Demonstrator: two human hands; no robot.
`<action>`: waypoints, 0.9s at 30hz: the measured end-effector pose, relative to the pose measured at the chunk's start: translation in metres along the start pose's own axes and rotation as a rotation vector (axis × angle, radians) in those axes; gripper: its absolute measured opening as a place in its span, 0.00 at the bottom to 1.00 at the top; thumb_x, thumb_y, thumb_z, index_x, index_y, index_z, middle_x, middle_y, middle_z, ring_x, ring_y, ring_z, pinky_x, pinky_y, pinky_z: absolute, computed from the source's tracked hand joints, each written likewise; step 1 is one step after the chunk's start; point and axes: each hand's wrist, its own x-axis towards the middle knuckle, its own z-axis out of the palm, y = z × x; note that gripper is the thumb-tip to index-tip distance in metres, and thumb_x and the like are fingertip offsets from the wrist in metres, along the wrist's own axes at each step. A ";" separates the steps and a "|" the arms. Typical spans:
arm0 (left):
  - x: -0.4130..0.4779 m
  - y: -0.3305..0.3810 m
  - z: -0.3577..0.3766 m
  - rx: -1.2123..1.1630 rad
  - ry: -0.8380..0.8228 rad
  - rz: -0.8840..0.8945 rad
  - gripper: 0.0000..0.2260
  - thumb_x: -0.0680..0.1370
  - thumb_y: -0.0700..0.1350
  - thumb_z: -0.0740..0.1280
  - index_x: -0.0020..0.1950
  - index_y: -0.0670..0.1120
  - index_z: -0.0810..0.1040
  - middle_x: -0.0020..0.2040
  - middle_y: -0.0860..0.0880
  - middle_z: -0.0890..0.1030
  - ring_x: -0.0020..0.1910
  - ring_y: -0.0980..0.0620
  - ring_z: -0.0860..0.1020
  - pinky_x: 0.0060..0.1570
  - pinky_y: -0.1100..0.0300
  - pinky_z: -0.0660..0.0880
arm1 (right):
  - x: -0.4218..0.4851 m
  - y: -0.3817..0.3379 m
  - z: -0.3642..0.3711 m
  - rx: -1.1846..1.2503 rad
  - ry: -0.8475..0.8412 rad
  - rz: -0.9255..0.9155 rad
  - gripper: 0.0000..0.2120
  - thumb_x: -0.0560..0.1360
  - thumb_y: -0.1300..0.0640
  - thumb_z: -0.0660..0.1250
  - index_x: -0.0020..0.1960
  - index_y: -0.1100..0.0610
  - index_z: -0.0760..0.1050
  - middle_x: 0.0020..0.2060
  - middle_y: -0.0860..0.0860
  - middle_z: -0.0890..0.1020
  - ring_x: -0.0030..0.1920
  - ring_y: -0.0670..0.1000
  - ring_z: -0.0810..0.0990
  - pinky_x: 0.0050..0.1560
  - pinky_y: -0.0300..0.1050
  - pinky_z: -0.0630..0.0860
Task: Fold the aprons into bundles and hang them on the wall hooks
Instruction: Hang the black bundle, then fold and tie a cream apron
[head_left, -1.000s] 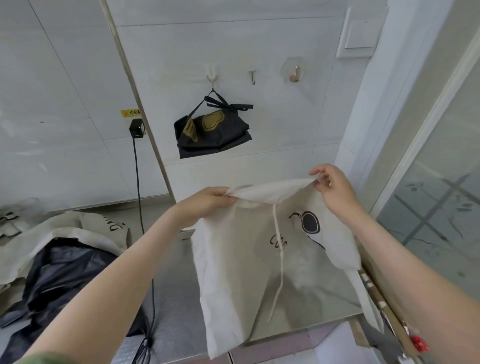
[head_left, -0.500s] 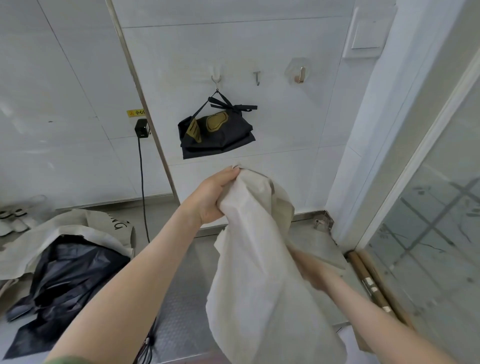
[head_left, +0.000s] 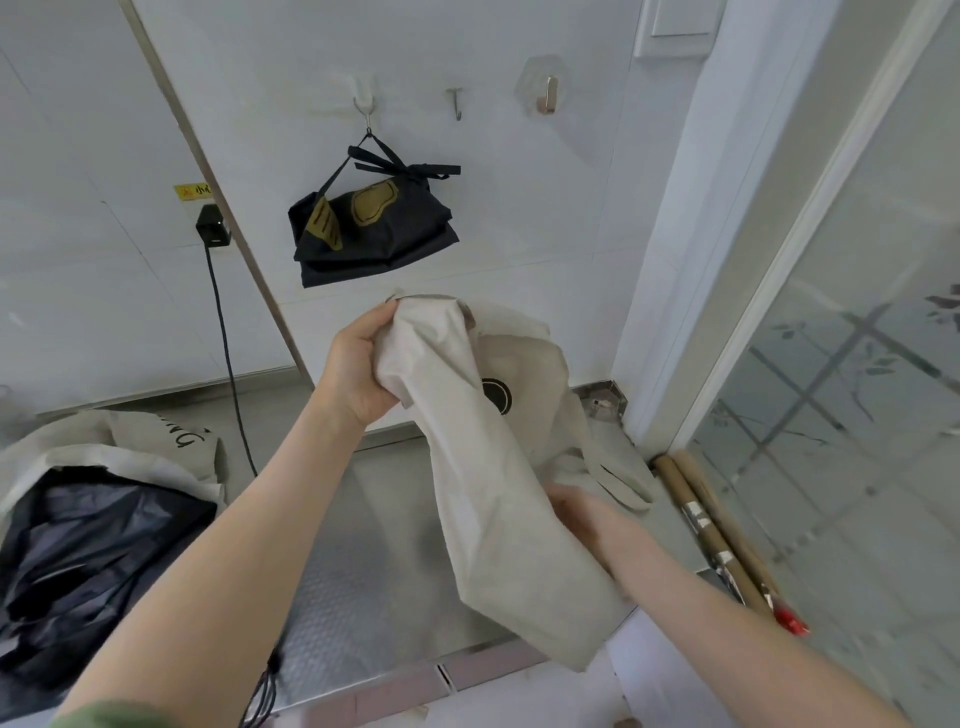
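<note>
A cream apron (head_left: 498, 483) with a black round print hangs doubled lengthwise in front of me. My left hand (head_left: 358, 369) is shut on its gathered top edge. Lower down, my right hand (head_left: 582, 514) grips the cloth from behind, partly hidden by the fabric. On the wall, a black apron bundle (head_left: 369, 228) with gold patches hangs by its tied straps from the left hook (head_left: 363, 104). The middle hook (head_left: 456, 103) and the right hook (head_left: 546, 93) are bare.
A heap of black and cream aprons (head_left: 98, 514) lies on the steel counter (head_left: 353, 571) at the left. A black plug and cable (head_left: 215, 234) run down the wall. Rolled paper tubes (head_left: 717, 525) lean by the frosted glass door (head_left: 852, 389) at the right.
The apron was held spread by both top corners; now both corners are gathered in my left hand and my right hand has dropped to the lower cloth.
</note>
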 end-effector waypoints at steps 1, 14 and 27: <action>0.000 -0.001 -0.002 -0.001 0.007 0.002 0.08 0.78 0.46 0.64 0.49 0.44 0.80 0.44 0.47 0.83 0.42 0.49 0.83 0.48 0.56 0.78 | -0.001 0.001 -0.005 0.052 -0.018 -0.004 0.08 0.67 0.56 0.77 0.38 0.61 0.83 0.33 0.52 0.83 0.38 0.47 0.81 0.46 0.41 0.77; -0.007 0.000 -0.035 -0.088 0.102 0.036 0.07 0.77 0.45 0.64 0.49 0.45 0.80 0.45 0.47 0.83 0.45 0.48 0.83 0.49 0.53 0.77 | -0.016 -0.031 -0.020 0.178 -0.048 -0.212 0.17 0.64 0.58 0.77 0.52 0.60 0.81 0.43 0.54 0.85 0.41 0.51 0.85 0.45 0.44 0.81; -0.017 -0.010 -0.054 0.148 0.237 -0.051 0.08 0.78 0.48 0.64 0.50 0.46 0.79 0.44 0.47 0.84 0.46 0.48 0.81 0.52 0.51 0.75 | -0.029 -0.047 -0.038 0.470 0.064 -0.442 0.39 0.68 0.29 0.63 0.67 0.57 0.74 0.61 0.59 0.79 0.61 0.61 0.78 0.66 0.59 0.70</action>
